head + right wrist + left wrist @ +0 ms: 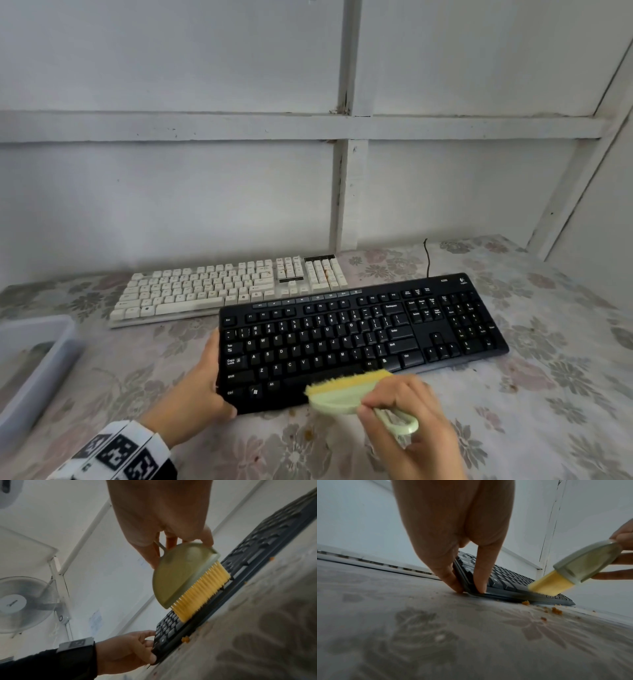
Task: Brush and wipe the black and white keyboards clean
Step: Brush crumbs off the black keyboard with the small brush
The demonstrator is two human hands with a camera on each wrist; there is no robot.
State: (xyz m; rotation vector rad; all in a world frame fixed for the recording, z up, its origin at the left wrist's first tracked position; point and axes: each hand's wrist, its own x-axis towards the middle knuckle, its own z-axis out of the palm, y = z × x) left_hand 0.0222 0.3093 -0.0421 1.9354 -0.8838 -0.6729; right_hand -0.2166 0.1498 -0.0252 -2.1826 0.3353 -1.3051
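The black keyboard [359, 339] lies slantwise on the floral tablecloth, seen edge-on in the wrist views [508, 580] [240, 566]. My left hand [202, 383] grips its left end, thumb on the front corner [467, 563] [133, 650]. My right hand [407, 411] holds the handle of a pale green brush [346, 397] with yellow bristles [200, 592], which touch the keyboard's front edge near the space bar [549, 585]. The white keyboard [226, 291] sits behind, against the wall.
Orange crumbs [556, 610] lie on the tablecloth [548, 394] just in front of the black keyboard. A translucent plastic bin [30, 370] stands at the left edge. The black keyboard's cable [427, 257] runs back to the wall. A fan [22, 603] hangs overhead.
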